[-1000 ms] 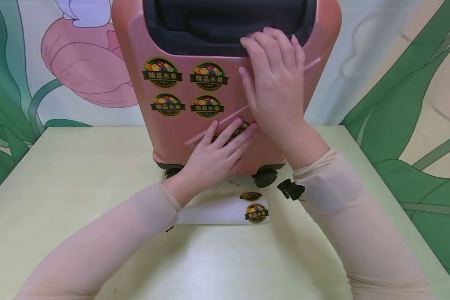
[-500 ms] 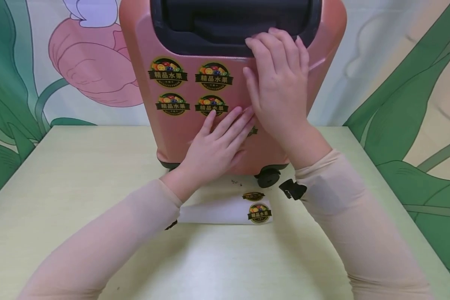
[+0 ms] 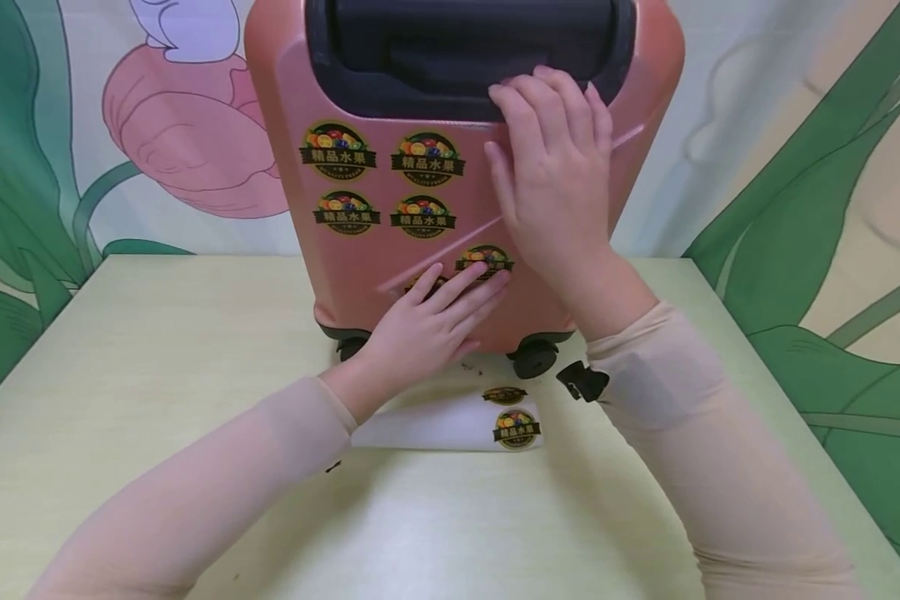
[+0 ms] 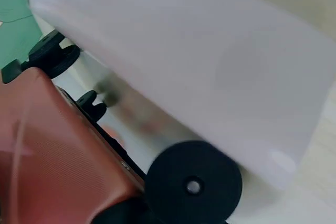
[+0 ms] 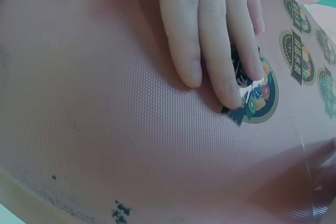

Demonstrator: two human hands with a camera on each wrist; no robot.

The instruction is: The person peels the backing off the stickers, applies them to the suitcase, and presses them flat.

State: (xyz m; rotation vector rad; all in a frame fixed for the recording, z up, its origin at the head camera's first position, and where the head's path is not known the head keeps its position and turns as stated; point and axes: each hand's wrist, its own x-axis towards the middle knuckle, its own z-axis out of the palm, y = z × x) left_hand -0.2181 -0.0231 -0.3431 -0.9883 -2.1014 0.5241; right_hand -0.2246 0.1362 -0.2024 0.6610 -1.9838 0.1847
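Note:
A pink suitcase (image 3: 360, 279) with a black recessed panel (image 3: 450, 50) stands upright. Several round fruit stickers sit on its front, such as the upper-left sticker (image 3: 338, 152). My left hand (image 3: 423, 333) lies with straight fingers against the lower front, fingertips on a sticker (image 3: 483, 257); another sticker (image 3: 438, 283) is mostly covered by that hand. In the right wrist view the left fingers (image 5: 181, 45) press the same sticker (image 5: 269, 95). My right hand (image 3: 558, 171) rests on the suitcase's upper right, its fingertips reaching over the black panel's lower edge.
On the table (image 3: 165, 358), a white sticker sheet (image 3: 420, 425) with two stickers lies before the suitcase's wheels (image 3: 534, 360). A black buckle (image 3: 583, 381) hangs at the right wrist. A cartoon-printed backdrop (image 3: 195, 142) is behind.
My left hand slid up a little over the suitcase, then back down, so more of the sticker under its fingertips shows. The right hand stays on the same spot of the suitcase.

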